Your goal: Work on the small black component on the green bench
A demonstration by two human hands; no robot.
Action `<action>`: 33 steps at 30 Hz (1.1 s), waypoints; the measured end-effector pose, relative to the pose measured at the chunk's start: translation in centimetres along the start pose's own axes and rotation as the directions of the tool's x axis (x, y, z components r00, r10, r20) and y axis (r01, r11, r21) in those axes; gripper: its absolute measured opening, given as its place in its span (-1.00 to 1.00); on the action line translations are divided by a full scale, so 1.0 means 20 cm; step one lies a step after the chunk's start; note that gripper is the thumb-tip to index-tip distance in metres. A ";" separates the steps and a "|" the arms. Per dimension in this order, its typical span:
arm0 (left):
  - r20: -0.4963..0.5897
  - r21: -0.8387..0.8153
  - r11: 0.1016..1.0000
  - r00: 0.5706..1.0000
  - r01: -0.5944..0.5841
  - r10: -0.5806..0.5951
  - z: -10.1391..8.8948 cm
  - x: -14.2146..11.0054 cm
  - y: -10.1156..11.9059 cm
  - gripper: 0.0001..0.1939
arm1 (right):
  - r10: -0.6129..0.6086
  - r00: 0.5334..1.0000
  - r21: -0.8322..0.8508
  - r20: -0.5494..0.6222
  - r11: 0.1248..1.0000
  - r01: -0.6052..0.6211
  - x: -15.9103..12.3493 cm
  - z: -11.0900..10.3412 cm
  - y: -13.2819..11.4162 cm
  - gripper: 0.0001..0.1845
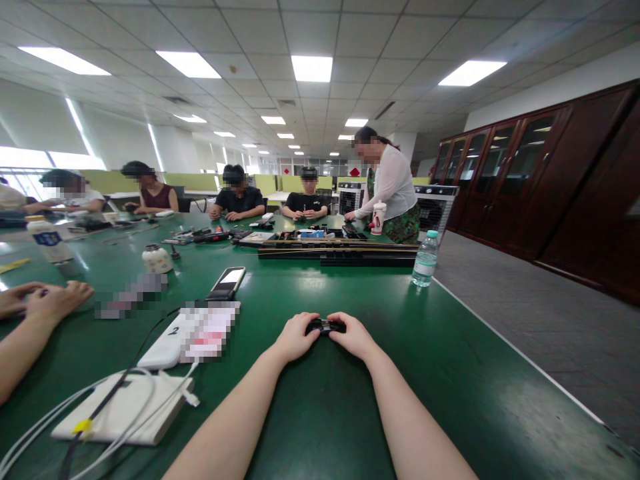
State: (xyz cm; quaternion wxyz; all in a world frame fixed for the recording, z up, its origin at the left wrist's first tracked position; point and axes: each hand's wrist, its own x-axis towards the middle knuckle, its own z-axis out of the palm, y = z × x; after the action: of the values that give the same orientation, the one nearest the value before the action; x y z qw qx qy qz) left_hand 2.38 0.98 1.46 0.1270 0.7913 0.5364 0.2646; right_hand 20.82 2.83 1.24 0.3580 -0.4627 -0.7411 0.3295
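Both my forearms reach forward over the green table. My left hand and my right hand meet in front of me, fingers curled around the two ends of a small black part held just above the tabletop. Only its middle shows between my fingers. A black phone lies a short way to the left, beyond a white power bank marked with a 2.
A white pad with white cables lies at the near left. Another person's hands rest at the left edge. A water bottle stands near long black rails. Several seated people and one standing person are at the far end.
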 end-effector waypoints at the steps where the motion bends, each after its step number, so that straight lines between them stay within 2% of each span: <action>1: -0.001 0.000 1.000 1.000 -0.001 0.001 0.00 0.00 0.00 -0.63 | 0.000 1.000 -0.004 0.002 1.000 0.000 0.00 0.00 0.00 -0.62; 22: 0.002 0.007 1.000 1.000 0.000 0.000 0.00 0.01 -0.01 -0.63 | -0.002 1.000 -0.023 -0.003 1.000 0.002 0.00 0.00 -0.01 -0.64; 33: -0.007 -0.052 0.999 1.000 -0.015 0.015 -0.01 0.00 0.00 -0.61 | -0.019 1.000 -0.077 -0.002 0.997 0.019 0.00 0.01 0.01 -0.69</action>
State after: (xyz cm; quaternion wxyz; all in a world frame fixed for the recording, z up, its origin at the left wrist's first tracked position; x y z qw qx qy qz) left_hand 2.24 0.94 1.52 0.1439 0.7908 0.5238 0.2819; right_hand 20.74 2.76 0.98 0.3441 -0.4696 -0.7570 0.2968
